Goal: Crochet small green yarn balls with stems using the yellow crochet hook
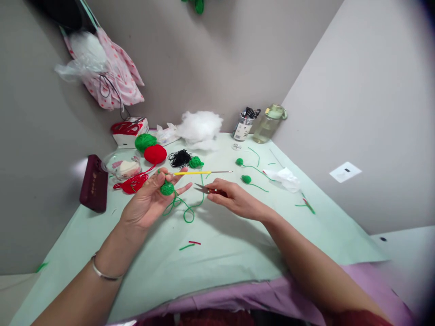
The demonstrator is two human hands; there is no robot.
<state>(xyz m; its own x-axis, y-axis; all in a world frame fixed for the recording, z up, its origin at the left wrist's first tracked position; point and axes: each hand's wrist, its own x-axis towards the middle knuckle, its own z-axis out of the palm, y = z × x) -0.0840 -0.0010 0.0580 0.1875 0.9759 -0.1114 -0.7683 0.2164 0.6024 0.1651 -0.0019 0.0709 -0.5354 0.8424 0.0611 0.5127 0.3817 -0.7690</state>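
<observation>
thumb and forefinger of left hand (144, 201) pinched together on yellow hook (192, 172), metal tip pointing right; other fingers spread. small green ball (166, 188) in the same hand, just below the hook. fingers of right hand (241, 197) closed around the handles of scissors (201, 188), blades slightly apart and pointing left, below the hook's metal end. green yarn (189, 215) hanging from the ball in loose loops, near the table (238, 240)'s middle. farther off, green bundle (196, 162) beside black yarn (180, 158). to the left, red yarn ball (155, 154), green yarn ball (146, 142), clear bowl (115, 164) and dark red case (94, 183). at the far side, white stuffing (200, 127), pen cup (243, 128) and bottle (268, 127). to the right, two small green pieces (246, 179) with trailing strands, near white tissue (287, 178). on the near side, short yarn scraps (186, 246).
</observation>
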